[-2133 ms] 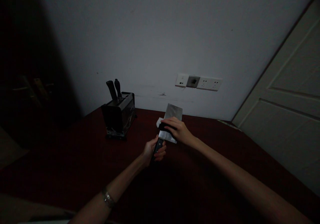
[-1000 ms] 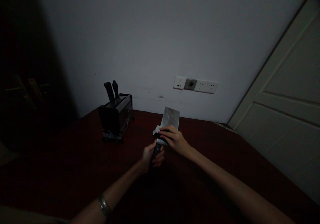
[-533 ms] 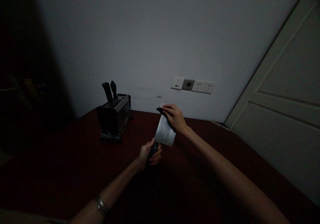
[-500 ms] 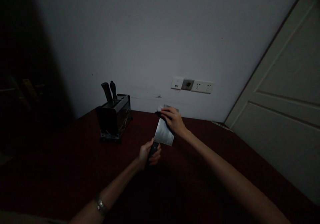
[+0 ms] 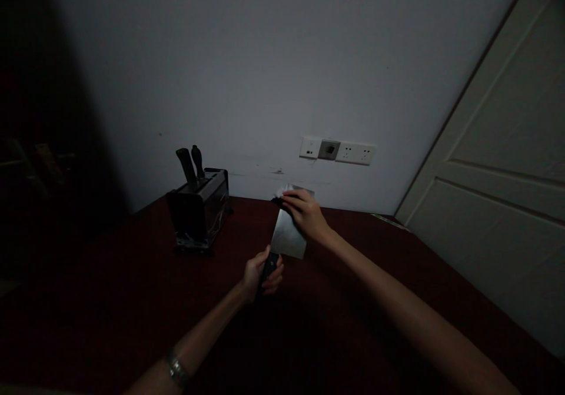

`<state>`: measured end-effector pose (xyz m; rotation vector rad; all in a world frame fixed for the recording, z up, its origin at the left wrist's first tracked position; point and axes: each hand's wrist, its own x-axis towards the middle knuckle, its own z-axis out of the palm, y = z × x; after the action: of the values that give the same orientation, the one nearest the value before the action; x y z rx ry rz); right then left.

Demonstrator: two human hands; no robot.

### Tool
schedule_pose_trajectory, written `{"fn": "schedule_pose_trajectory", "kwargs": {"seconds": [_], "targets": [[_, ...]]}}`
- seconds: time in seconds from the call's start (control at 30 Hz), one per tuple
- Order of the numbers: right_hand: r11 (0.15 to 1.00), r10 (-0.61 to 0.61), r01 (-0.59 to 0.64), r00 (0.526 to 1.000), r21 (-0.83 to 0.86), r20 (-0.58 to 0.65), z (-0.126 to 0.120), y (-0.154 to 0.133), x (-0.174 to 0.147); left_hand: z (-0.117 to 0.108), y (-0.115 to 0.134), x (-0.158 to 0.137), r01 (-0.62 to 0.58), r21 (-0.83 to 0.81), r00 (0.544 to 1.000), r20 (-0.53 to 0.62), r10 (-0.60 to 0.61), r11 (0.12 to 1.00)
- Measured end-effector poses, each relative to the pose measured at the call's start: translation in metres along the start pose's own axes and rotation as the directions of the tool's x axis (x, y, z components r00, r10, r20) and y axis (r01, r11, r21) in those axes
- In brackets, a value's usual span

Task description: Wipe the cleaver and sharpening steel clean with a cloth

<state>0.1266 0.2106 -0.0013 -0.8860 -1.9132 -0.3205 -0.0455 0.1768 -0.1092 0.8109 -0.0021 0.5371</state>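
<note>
My left hand (image 5: pixel 263 274) is wrapped round the black handle of a cleaver (image 5: pixel 290 237), whose broad steel blade points up and away from me. Over the upper part of the blade, my right hand (image 5: pixel 304 209) presses a small black-and-white cloth (image 5: pixel 279 198) against the flat side. Its fingers are closed on the cloth and partly cover it. The far end of the blade shows just beyond my fingers. Both hands are above the dark red table (image 5: pixel 353 265).
A knife block (image 5: pixel 198 209) with two black handles sticking up stands on the left of the table. Behind is a pale wall with a row of sockets (image 5: pixel 338 150). A panelled door (image 5: pixel 498 177) is at the right. The far left is very dark.
The view has shifted slightly. Both hands keep their hold on the cleaver and cloth, with hardly any movement of the right hand along the blade.
</note>
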Motion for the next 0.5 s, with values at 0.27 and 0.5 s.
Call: {"fn": "schedule_pose_trajectory", "kwargs": {"seconds": [0.27,0.5], "targets": [[0.999,0.040,-0.039,0.998,0.016,-0.043,0.000,0.002,-0.009,-0.001,-0.003,0.000,0.023,-0.031,0.998,0.052,-0.022,0.999],[0.989,-0.049,0.022,0.982,0.148,0.183,0.007,-0.051,-0.071,-0.002,0.002,-0.002,0.014,-0.043,1.000,0.022,-0.013,0.999]]}}
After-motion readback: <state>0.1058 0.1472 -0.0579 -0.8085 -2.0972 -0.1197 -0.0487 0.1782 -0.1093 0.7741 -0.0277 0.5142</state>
